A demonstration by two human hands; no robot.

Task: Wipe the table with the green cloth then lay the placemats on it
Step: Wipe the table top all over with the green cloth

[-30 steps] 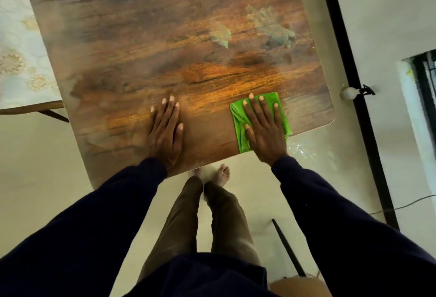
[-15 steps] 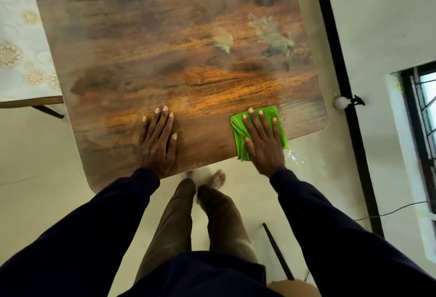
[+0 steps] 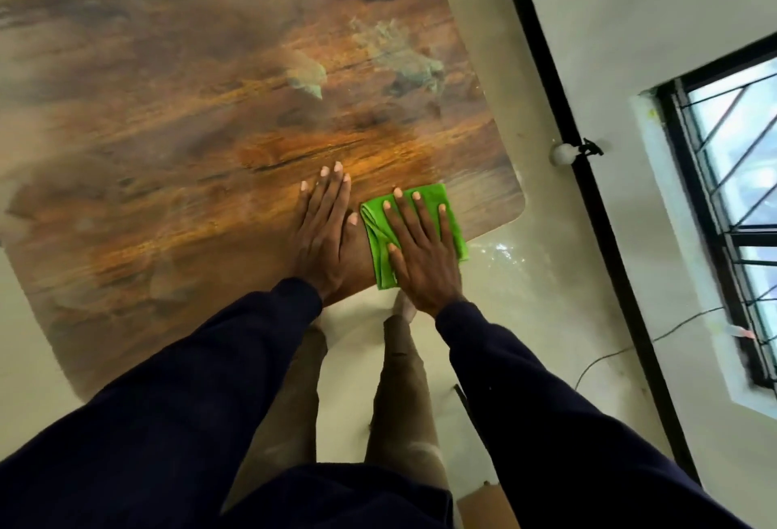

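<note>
Head: green cloth [image 3: 376,234] (near table [image 3: 189,200] edge)

1. The bench [image 3: 189,129] has a glossy top with a wood-grain print in brown and orange; its near right corner is rounded.
2. A folded green cloth [image 3: 375,242] lies flat on the top near that corner, reaching the bench's near edge.
3. The right grip [image 3: 420,259] lies flat on the cloth, fingers straight and spread.
4. The left grip [image 3: 326,234] lies flat on the bare top just beside the cloth, fingers together, thumb close to the cloth's left edge.
</note>
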